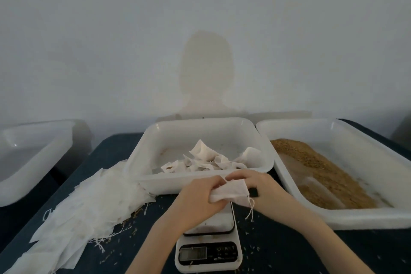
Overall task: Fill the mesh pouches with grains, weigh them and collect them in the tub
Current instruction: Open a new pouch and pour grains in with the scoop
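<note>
Both hands are holding one mesh pouch (231, 193) just above the digital scale (209, 244): the left hand (200, 200) is curling its fingers around the lower edge, while the right hand (260, 187) is pinching the top. Filled pouches (206, 160) are lying in the middle tub (151, 184), with grains (322, 169) in the right tray (367, 218).

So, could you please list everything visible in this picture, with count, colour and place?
mesh pouch: one, white, held over the scale by both hands
scale: one, white, front centre of the table
middle tub: one, white, behind the scale, holding filled pouches
grain tub: one, white, right, with brown grains
empty pouches: a pile, white, left of the scale
left tub: one, white, far left
table: dark blue, scattered with grains
left hand: grips the pouch
right hand: pinches the pouch
</note>
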